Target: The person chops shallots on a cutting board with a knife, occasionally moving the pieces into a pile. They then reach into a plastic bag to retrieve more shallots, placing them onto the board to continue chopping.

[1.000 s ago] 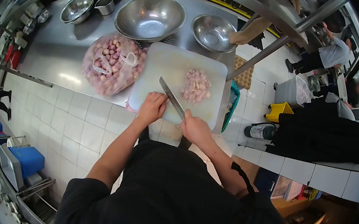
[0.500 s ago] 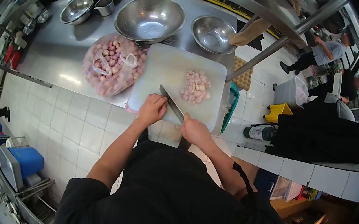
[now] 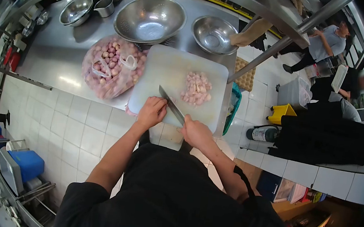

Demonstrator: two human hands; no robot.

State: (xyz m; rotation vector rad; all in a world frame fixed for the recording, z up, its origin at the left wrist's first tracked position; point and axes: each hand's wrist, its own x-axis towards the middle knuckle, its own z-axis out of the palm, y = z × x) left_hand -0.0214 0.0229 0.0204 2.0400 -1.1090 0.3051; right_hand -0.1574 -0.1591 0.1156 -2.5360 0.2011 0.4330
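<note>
My right hand [image 3: 197, 132] is wrapped round the handle of a kitchen knife [image 3: 173, 106], whose blade slants up and left over a white cutting board [image 3: 160, 68]. My left hand [image 3: 153, 111] lies by the board's near edge with its fingers curled beside the blade. Whatever those fingers press on is hidden. To the right of the blade sits a pile of peeled shallots [image 3: 197, 88]. Left of the board stands an open plastic bag [image 3: 129, 62] full of unpeeled shallots [image 3: 113, 56].
Behind the board are a large steel colander [image 3: 150, 18] and a smaller steel bowl [image 3: 213, 35]. More bowls and a small pot [image 3: 104, 7] stand at the back left. A metal post [image 3: 267, 58] rises on the right. People work further off at the right.
Both hands and the knife stay almost in place, with only a slight shift of the view. In the background at the right, a person in a light shirt has moved.
</note>
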